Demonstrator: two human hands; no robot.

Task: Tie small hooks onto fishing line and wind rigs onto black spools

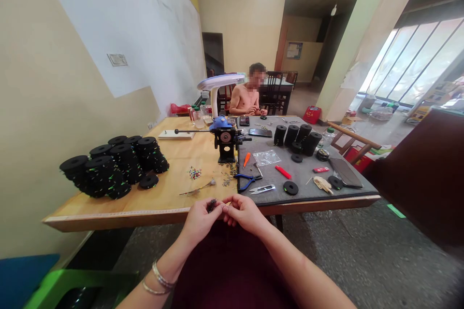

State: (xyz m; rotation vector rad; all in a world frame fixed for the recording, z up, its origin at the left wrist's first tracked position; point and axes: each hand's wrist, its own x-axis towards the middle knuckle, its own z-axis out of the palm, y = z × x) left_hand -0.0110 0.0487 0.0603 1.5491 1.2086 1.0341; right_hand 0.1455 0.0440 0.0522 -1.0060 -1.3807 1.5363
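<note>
My left hand [203,217], with bangles on its wrist, is closed on a small dark tangled bundle [211,205] at the table's front edge. Its fingertips meet those of my right hand [242,212], which is pinched; whatever lies between these fingers is too small to make out. Just beyond my hands, a thin feathery stem [197,188] lies on the wood. Past it are a small heap of coloured beads [195,173] and a scatter of tiny bits [228,174]. Blue-handled pliers [247,182] and thread snips [263,189] rest to the right on the grey mat.
Stacks of black foam spools [123,159] stand on the left, more black spools [311,144] at right. A black hand-cranked device [226,144] and a lamp [214,99] stand mid-table [174,154]. An orange screwdriver [247,160] lies nearby. A person [247,99] sits opposite.
</note>
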